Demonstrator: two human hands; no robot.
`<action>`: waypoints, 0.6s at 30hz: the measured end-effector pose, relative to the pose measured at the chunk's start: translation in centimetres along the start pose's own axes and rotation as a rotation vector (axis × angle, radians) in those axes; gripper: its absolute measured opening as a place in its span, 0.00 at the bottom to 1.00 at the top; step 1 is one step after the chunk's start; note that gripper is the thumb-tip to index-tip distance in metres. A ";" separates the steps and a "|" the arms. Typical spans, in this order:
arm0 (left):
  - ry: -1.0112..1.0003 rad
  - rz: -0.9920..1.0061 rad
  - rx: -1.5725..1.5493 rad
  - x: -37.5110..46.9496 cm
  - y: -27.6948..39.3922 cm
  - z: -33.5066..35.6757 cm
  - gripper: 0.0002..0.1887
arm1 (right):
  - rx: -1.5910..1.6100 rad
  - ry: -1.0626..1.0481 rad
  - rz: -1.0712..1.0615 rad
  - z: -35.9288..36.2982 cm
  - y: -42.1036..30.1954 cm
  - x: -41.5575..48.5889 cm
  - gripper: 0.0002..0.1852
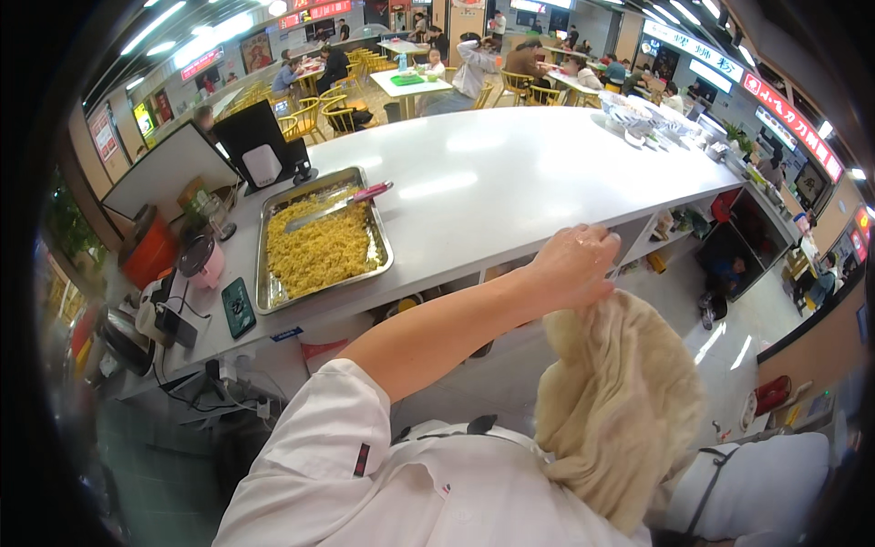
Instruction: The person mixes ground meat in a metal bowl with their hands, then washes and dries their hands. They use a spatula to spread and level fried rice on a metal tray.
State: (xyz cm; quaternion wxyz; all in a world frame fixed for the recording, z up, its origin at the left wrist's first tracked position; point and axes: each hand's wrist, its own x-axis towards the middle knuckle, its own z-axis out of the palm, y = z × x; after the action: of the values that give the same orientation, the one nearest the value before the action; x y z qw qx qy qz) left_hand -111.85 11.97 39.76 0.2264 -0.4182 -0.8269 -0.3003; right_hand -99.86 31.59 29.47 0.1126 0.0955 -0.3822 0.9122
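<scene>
My left hand (574,263) reaches across in front of me and grips the upper end of a damp-looking beige cloth (618,403). The cloth hangs in loose folds past the counter's near edge, against my white jacket (465,492). My right hand is out of view. Beyond the hand stretches a glossy white counter (478,184). On its left part lies a shallow metal tray (383,256) of yellow, grainy food (318,249) that looks like fried rice. A flat metal utensil with a red handle (372,192) rests across the tray.
A phone (238,308), a lidded pink container (203,262), an orange pot (147,246) and cables crowd the counter's left end. Several stacked bowls (632,113) stand at its far right. Shelves (673,229) lie below. White clothing (752,485) with a black tie shows at lower right.
</scene>
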 end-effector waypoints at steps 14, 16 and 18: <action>0.270 -0.694 -2.599 2.2 5.8 17.3 0.26 | -0.833 0.134 0.329 -4.2 5.6 -7.2 0.14; 0.217 -0.789 -2.592 1.6 4.5 17.8 0.24 | -0.897 0.118 0.324 -4.2 5.6 -7.5 0.15; 0.285 -0.737 -2.588 1.5 2.7 17.0 0.24 | -0.966 0.080 0.296 -4.0 5.6 -7.4 0.15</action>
State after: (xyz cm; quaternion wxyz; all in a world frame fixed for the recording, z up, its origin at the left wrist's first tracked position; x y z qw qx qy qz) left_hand -112.58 25.77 29.32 -0.3364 -0.0512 0.0135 -0.9402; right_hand -94.67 29.67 21.04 0.0282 -0.0576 -0.7655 0.6403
